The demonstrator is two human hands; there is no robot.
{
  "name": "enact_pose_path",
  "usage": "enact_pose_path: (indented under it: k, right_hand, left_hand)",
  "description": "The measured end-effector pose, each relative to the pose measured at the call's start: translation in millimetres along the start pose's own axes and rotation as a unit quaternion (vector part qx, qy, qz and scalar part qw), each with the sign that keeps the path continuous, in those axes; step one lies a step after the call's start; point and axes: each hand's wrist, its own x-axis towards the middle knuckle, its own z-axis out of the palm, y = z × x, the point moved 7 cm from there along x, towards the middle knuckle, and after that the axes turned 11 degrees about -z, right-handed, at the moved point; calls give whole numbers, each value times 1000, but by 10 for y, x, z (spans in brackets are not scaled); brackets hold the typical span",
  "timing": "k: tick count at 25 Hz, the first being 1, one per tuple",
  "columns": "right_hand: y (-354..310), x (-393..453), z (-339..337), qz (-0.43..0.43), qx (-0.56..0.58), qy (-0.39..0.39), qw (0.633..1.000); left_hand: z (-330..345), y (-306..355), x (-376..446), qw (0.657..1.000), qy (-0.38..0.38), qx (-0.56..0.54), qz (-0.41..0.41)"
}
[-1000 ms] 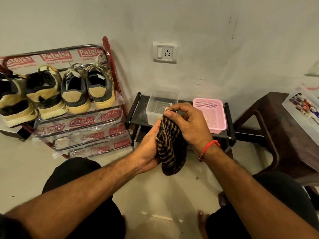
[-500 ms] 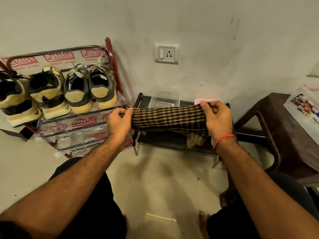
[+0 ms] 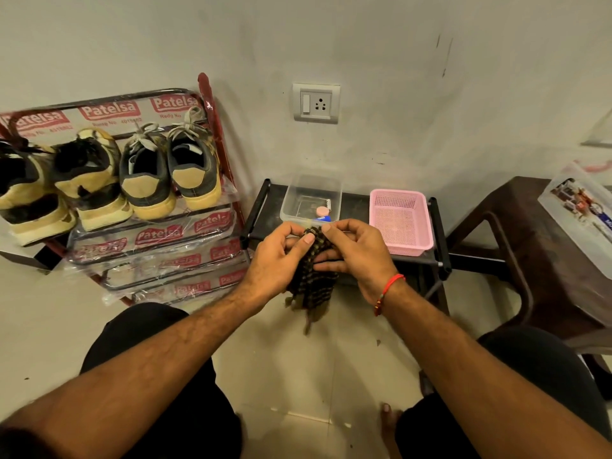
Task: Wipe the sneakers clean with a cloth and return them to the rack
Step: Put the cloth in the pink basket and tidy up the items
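A dark checked cloth hangs folded between my two hands in front of me. My left hand pinches its top edge from the left, and my right hand holds it from the right with fingers wrapped across it. Two pairs of sneakers stand heels-out on the top shelf of a red shoe rack at the left: a grey and tan pair and a black and yellow pair.
A low black stand against the wall carries a clear plastic tub and a pink basket. A dark brown chair with a clear box on it is at the right. A wall socket sits above.
Half a second ago the cloth was stretched wide between my hands. Both hands have come together and the cloth is now folded and bunched between them.
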Motion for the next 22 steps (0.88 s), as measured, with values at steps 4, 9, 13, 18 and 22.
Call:
enact_pose_path:
  k: [4,9,13,18,22]
  right_hand:
    - [-34,39,62,-14,8,-77,997]
    - [-138,234,-205,-150,-219,-67,962]
    - [-7,183,-167,-81,-151,-236,957]
    - [-73,167,-262,-86,-186,-331,921]
    - [-86,341,-588,-109,-331,-284,893]
  left_hand:
    - [4,21,-5,995,-38,-86,-27]
    - [-58,51,31,989,-57,-138,-24]
    - [-42,94,12,978,-157,-140,-4]
    - [-121,72,58,985,-142,-98,-9]
    - [63,103,169,996,-90,2,1]
